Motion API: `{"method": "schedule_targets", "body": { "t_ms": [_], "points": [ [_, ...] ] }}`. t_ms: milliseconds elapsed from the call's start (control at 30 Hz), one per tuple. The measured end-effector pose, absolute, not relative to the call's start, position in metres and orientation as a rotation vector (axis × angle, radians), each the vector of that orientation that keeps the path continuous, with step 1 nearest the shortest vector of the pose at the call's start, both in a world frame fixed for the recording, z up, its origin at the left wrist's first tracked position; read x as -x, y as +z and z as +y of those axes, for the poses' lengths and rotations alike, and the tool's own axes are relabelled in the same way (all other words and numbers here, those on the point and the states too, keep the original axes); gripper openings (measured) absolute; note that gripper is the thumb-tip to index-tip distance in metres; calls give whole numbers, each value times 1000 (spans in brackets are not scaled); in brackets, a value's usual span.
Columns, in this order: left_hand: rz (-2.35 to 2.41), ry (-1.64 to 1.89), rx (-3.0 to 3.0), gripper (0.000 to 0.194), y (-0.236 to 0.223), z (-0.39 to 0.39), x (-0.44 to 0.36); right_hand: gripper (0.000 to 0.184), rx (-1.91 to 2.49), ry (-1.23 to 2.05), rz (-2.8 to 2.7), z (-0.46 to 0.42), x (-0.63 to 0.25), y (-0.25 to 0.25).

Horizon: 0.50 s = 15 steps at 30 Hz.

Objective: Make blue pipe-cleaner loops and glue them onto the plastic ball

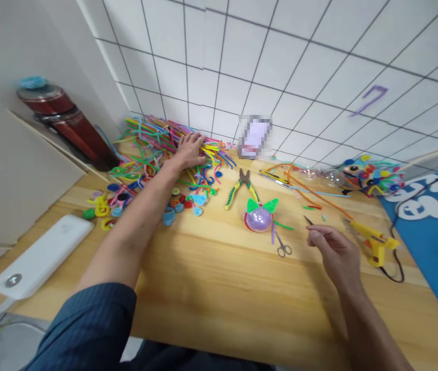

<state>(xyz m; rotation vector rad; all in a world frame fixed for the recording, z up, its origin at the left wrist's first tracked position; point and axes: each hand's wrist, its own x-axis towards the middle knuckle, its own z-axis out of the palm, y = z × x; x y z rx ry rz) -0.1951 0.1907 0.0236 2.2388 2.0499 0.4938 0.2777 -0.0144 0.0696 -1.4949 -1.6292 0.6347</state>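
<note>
Wood tbl (pixel 211 288), tiled wall (pixel 300 77) behind, L hand (pixel 191 150) open on pipe cleaners (pixel 151 131), R hand (pixel 337 252) pinching pointed tool (pixel 307 220)

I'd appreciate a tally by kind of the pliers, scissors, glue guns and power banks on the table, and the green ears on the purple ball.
Pliers: 1
Scissors: 1
Glue gun: 1
Power bank: 1
Green ears: 2
Total: 6

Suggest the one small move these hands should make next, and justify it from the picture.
Probably the left hand should pinch one strand and draw it from the pile of pipe cleaners: its fingers lie spread over that tangle, while the right hand is occupied, holding a thin, pointed tool.
</note>
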Motion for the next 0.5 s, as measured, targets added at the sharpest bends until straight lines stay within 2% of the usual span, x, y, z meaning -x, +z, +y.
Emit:
{"method": "schedule_targets", "body": {
  "t_ms": [167, 333, 500],
  "points": [
    [2029, 583, -2231, 95, 19, 187, 192, 23, 1542, 489, -1889, 17, -245, 115],
    [2064, 722, -2228, 71, 16, 184, 186, 25, 1375, 309, -2330, 72, -182, 154],
    [2100, 821, -2227, 57, 12, 186, 183, 24, 1424, 186, -2606, 141, -119, 152]
  ]
}}
